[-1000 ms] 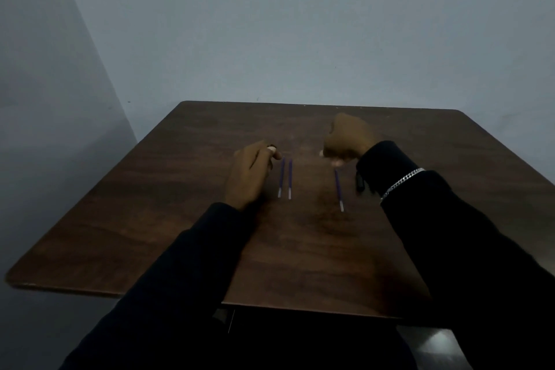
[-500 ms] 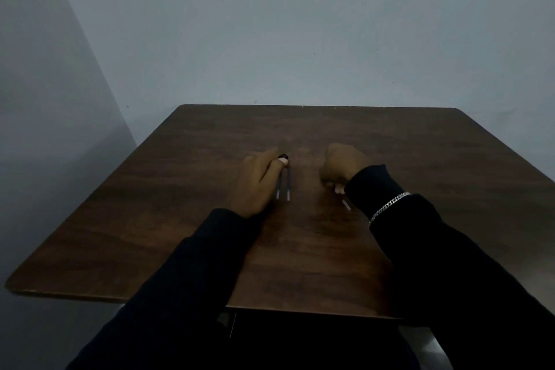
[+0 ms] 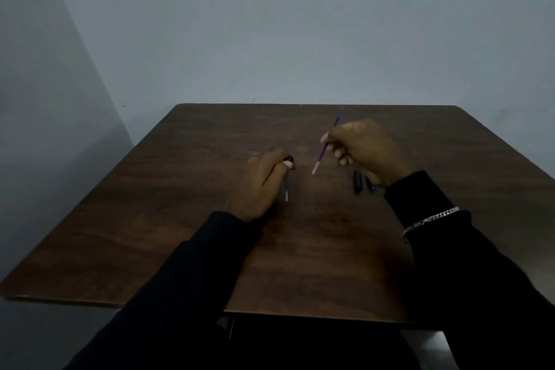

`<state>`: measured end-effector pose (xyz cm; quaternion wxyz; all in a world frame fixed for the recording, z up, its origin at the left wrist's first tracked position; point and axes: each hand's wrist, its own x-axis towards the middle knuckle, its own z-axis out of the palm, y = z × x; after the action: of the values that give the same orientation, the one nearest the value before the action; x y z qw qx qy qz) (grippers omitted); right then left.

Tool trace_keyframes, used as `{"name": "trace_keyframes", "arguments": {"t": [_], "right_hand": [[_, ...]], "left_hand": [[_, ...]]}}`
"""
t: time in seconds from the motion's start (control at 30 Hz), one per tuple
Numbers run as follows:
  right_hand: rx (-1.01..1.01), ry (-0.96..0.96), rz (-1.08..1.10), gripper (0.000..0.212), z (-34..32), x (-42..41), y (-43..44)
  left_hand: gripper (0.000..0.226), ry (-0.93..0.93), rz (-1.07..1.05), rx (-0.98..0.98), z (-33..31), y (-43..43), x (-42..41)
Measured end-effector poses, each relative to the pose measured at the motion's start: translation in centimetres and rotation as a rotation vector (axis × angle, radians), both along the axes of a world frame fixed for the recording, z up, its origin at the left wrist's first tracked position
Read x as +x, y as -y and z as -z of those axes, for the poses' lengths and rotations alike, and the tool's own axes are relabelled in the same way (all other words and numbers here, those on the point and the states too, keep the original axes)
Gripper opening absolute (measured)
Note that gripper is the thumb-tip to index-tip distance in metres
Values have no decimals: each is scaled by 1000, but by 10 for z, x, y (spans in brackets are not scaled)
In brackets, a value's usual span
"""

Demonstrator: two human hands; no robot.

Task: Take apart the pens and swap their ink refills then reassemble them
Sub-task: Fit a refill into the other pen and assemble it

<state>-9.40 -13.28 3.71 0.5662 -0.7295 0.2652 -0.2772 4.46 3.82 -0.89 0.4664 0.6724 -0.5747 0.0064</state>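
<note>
My right hand (image 3: 365, 149) pinches a thin purple ink refill (image 3: 322, 153) and holds it tilted above the table, its pale end pointing down toward me. My left hand (image 3: 262, 186) rests on the brown table (image 3: 180, 219) with its fingers curled round a small dark pen part (image 3: 289, 158) at the fingertips. Another refill (image 3: 286, 191) lies on the table right beside the left hand, partly hidden by it. Two short dark pen pieces (image 3: 357, 182) lie on the table under my right wrist.
The table's far edge meets a plain grey wall (image 3: 300, 24). Both my forearms in dark sleeves reach over the near edge; a silver bracelet (image 3: 432, 219) sits on the right wrist.
My right hand has lifted a refill off the table and raised it to the right. That uncovered the dark pen pieces. My left hand stayed in place.
</note>
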Motion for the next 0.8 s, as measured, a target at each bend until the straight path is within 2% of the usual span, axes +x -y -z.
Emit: {"name": "trace_keyframes", "arguments": {"t": [0.13, 0.27, 0.5, 0.67, 0.8], "right_hand": [[15, 278, -86, 15, 9, -7, 1], [-10, 393, -92, 10, 12, -4, -4], [-136, 330, -94, 11, 14, -1, -10], [-196, 296, -139, 6, 15, -1, -16], [-257, 210, -196, 17, 18, 1, -21]], "left_hand": [[29, -33, 45, 2, -3, 0, -6], [29, -38, 58, 5, -5, -1, -9], [31, -85, 61, 21, -5, -1, -10], [29, -49, 52, -1, -4, -1, -8], [27, -58, 56, -19, -4, -1, -9]]}}
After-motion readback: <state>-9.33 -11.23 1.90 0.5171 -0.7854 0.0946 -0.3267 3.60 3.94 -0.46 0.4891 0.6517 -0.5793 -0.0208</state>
